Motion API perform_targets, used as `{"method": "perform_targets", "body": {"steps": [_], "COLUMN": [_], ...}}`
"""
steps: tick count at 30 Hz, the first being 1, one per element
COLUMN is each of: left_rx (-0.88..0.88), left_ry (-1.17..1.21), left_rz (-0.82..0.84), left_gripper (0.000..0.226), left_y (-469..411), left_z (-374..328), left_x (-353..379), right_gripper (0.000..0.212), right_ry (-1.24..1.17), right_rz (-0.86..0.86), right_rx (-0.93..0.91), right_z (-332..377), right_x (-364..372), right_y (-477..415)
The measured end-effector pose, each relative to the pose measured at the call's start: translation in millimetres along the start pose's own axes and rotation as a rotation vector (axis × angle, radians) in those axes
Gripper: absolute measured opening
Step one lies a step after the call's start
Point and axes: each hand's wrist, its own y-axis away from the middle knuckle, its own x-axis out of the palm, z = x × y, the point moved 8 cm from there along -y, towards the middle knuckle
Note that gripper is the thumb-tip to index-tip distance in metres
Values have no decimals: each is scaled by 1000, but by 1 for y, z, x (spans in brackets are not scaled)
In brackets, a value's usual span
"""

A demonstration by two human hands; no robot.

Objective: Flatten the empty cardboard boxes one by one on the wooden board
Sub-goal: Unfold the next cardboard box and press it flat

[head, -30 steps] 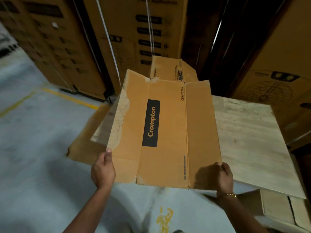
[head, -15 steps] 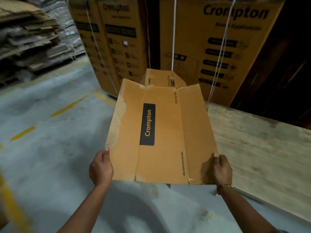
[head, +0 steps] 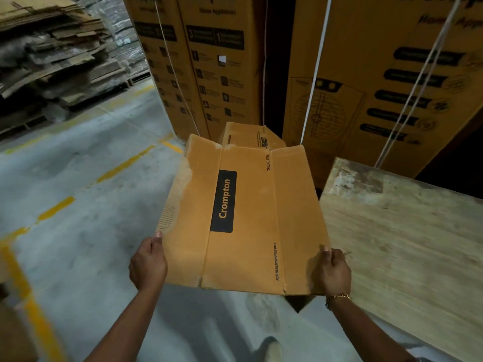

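Both hands are closed on one cardboard box. My left hand grips its near left corner and my right hand grips its near right corner, thumb on top. The box is held in the air, tilted up away from me, over the floor and just beside the left edge of the wooden board. It does not rest on the board.

This box looks to me already collapsed: its panels lie open in one sheet, with the printed side up and a torn strip along the left side. A further panel sticks up past its far edge, and I cannot tell whether that belongs to the same box.

I judge the flattening of this one done, with only putting it down left. A pile of flat cardboard sits far off to the left and seems a likely place for it. No other empty box shows, only tall strapped cartons behind, so I cannot say how many are left.
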Motion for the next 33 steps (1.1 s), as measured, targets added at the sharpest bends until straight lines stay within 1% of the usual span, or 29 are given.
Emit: {"method": "perform_targets", "body": {"steps": [3,7,10,13,18,22,24,27,32,33], "left_rx": [9,21,26,59,140,193,211,231,208,203], "left_ry": [-35,-107,-152,-191,-212,-225,-242,-281,-257,-256], "left_rz": [18,57,111,193,339,441,469,486,530,546], "left_gripper": [43,43,45,47,47,46,46,48,46,45], "left_y": [-44,-98,-140,-184,-262,-305,-320,-337,-356,-360], "left_z": [1,8,18,26,30,32,39,57,102,114], "left_x": [17,45,74,114,192,249,273,309,376,392], "right_gripper": [51,45,49,40,39,32,34,39,31,32], "right_ry": [16,34,57,83,100,85,80,90,66,52], "right_rz": [18,-20,-40,-55,-111,-139,-156,-178,-165,-150], "right_rx": [55,113,168,250,433,497,527,571,615,639], "right_z": [6,10,8,-3,-15,-16,-18,-34,-88,-105], "right_x": [39,81,110,143,203,243,259,282,336,350], "right_y": [-13,-23,-27,-34,-39,-48,-52,-62,-84,-88]}}
